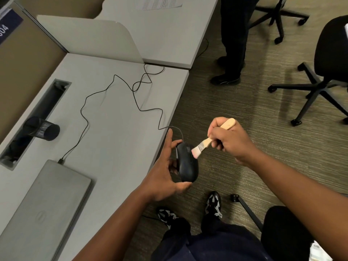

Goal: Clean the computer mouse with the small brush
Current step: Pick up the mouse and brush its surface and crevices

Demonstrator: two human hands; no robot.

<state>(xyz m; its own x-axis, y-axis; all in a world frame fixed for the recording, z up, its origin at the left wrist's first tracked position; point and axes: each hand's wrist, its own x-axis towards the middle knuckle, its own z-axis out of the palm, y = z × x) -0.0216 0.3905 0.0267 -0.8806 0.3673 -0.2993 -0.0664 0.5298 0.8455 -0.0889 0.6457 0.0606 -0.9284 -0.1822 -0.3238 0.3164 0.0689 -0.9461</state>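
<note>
Clamped around the black mouse [187, 162], the left hand [163, 178] holds it in the air just off the desk [113, 132] edge, above the carpet. At the mouse's two o'clock, the right hand [229, 140] grips a small wooden brush [211, 138], bristles touching the mouse's upper right side. Its cable [84, 108] trails to eleven o'clock across the desk toward the closed laptop [47, 204].

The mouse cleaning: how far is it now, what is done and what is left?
Done: the left hand has the mouse lifted off the desk, its cable plugged into the closed laptop. In hand: the right hand holds the brush, bristles touching the mouse's top near the front. Left: the rest of the mouse; how clean it is cannot be judged.
</note>
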